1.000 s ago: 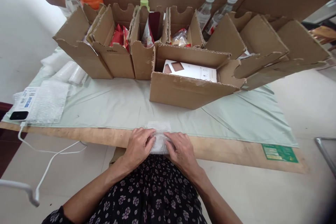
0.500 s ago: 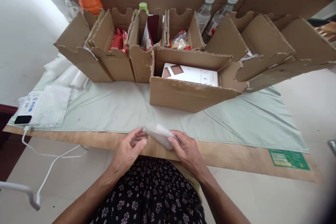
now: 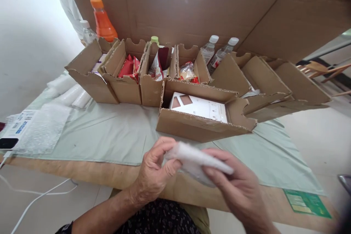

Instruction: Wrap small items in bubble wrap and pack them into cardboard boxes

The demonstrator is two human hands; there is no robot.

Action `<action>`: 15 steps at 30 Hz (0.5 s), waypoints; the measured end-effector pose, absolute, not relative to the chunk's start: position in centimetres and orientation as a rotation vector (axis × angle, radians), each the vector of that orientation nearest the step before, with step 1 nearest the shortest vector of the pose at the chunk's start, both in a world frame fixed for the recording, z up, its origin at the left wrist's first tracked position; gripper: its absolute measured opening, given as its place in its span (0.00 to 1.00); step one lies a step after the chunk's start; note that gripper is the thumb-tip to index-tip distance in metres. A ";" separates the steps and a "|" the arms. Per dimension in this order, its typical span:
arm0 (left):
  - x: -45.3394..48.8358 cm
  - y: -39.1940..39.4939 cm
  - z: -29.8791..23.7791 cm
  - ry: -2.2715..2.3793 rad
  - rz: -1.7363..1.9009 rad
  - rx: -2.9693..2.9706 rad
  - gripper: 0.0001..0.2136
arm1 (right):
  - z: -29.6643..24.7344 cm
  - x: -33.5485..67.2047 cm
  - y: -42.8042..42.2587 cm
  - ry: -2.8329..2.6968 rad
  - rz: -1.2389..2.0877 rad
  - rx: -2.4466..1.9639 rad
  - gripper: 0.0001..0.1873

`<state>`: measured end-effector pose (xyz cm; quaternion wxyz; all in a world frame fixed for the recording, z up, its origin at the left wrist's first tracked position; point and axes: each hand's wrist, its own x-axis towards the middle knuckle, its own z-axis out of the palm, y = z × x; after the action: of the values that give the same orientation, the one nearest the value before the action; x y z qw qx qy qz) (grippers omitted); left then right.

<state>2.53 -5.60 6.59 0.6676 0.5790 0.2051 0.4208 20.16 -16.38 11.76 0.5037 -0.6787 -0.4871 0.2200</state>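
A flat, whitish bubble-wrap packet (image 3: 196, 157) is held above the front edge of the table, smeared a little by motion. My left hand (image 3: 159, 166) pinches its left end between thumb and fingers. At the other end, my right hand (image 3: 233, 179) grips it with the thumb on the near side. What may be inside the wrap cannot be made out. Just beyond my hands stands a long cardboard bin (image 3: 189, 128), which has a white box (image 3: 201, 109) with brown squares lying in it.
Behind is a row of cardboard bins (image 3: 127, 91), some with red snack packets (image 3: 128, 66). An orange bottle (image 3: 105, 25) and clear bottles (image 3: 223, 51) stand farther back. On the left lie bubble wrap sheets (image 3: 44, 131), rolls (image 3: 70, 95) and a phone-like device (image 3: 8, 143) with a white cable.
My left hand, which was apart from the packet, now grips its left end. Both hands have raised the packet toward me, and the view has tilted upward.
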 end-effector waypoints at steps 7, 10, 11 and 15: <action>4.8 -0.6 6.2 0.815 1.286 1.657 0.37 | 21.7 25.6 -5.1 -1.492 0.327 -1.936 0.11; 6.1 -0.8 5.6 0.841 1.219 1.725 0.37 | 22.2 24.7 0.7 -1.608 0.619 -2.148 0.04; 6.4 -1.1 5.5 0.838 1.212 1.758 0.37 | 22.0 24.0 2.2 -1.629 0.700 -2.225 0.03; 7.0 -1.9 5.4 0.821 1.254 1.859 0.37 | 20.7 21.2 4.9 -1.727 0.792 -2.429 0.03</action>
<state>6.98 -1.92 5.38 0.3680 0.7239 0.3198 0.4882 21.23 4.92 20.72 0.0289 -0.7874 -0.5597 0.2568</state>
